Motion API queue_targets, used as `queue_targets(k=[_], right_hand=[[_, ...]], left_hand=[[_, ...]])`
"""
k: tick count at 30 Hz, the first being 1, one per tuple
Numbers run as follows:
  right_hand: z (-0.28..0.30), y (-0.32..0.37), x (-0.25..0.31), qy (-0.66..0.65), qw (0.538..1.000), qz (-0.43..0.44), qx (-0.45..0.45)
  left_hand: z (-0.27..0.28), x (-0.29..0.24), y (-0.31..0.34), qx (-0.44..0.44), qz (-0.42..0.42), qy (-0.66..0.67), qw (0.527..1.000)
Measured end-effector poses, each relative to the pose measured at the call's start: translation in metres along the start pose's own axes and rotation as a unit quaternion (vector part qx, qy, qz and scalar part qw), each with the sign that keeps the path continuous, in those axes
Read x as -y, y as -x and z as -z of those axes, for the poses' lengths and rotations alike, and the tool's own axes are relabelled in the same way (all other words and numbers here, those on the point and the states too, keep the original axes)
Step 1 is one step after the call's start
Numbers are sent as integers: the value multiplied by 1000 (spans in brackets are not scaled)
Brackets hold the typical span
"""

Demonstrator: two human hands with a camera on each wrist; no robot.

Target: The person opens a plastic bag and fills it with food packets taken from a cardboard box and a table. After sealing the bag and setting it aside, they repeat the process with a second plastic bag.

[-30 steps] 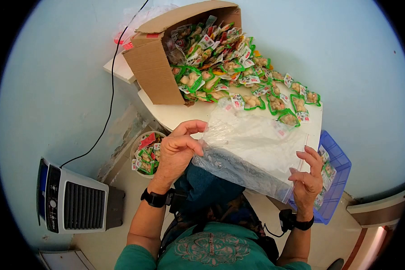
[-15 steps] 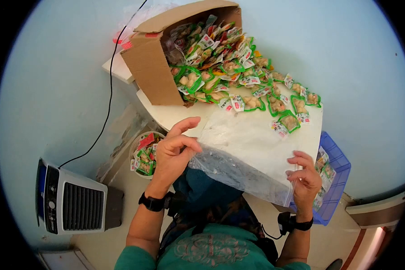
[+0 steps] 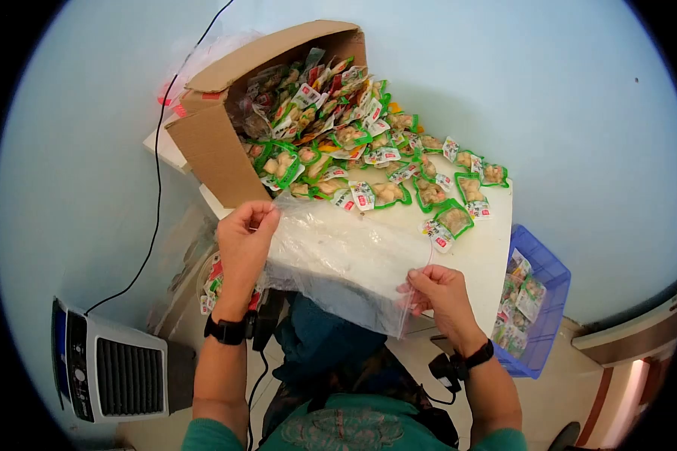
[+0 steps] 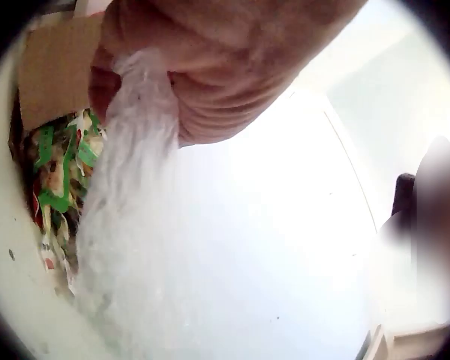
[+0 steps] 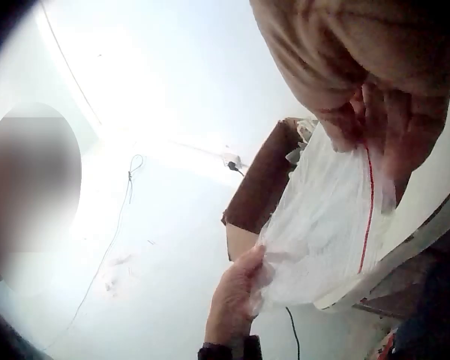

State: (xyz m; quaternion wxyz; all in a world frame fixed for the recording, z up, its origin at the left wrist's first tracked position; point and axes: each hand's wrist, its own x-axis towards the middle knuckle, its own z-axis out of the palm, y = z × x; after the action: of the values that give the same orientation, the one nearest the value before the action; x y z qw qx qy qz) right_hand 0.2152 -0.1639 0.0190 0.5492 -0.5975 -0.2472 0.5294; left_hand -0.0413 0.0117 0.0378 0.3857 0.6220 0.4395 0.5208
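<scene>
A clear plastic zip bag (image 3: 331, 244) is stretched between both hands above the white table's near edge. My left hand (image 3: 244, 240) grips one end of it, thumb and fingers closed on the gathered plastic (image 4: 139, 142) in the left wrist view. At the other end my right hand (image 3: 440, 293) pinches the bag beside its red seal line (image 5: 370, 202). The bag looks flat, with no packets in it. Beyond it, small green-edged sealed food packets (image 3: 387, 194) lie spread on the table, spilling from a cardboard box (image 3: 214, 154) lying on its side.
At the right stands a blue plastic basket (image 3: 553, 301) with filled clear bags (image 3: 530, 298) inside. A tub of packets (image 3: 213, 282) sits low at the left, partly hidden by the left arm. Further left are an air cooler (image 3: 128, 376) and a hanging black cable (image 3: 158, 173).
The head view has shifted. Both hands have moved forward and closer together, bringing the bag nearer the packets. The right hand's raised fingers have curled in, and the left hand's grip has tightened.
</scene>
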Motion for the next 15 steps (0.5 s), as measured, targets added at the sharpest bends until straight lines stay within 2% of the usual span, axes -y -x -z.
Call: queue_targets(k=[4, 7, 10, 11, 12, 13, 15], right_hand=[[9, -40, -8, 22, 999, 19, -18], [8, -53, -5, 16, 999, 6, -38], [6, -61, -11, 2, 999, -5, -52], [6, -62, -14, 0, 999, -5, -52], [6, -63, -15, -1, 998, -3, -55], [6, -63, -16, -2, 998, 0, -57], [11, -66, -22, 0, 998, 23, -51]], left_hand=[[-19, 6, -18, -23, -93, -166, 981], [-29, -1, -14, -106, -255, -276, 921], [-51, -10, 20, -7, -198, -160, 967], [-64, -8, 36, 56, -164, -126, 977], [-77, -6, 49, 117, -160, -95, 976], [-89, -4, 61, 158, -182, -126, 962], [-112, -3, 83, 178, -198, -148, 952]])
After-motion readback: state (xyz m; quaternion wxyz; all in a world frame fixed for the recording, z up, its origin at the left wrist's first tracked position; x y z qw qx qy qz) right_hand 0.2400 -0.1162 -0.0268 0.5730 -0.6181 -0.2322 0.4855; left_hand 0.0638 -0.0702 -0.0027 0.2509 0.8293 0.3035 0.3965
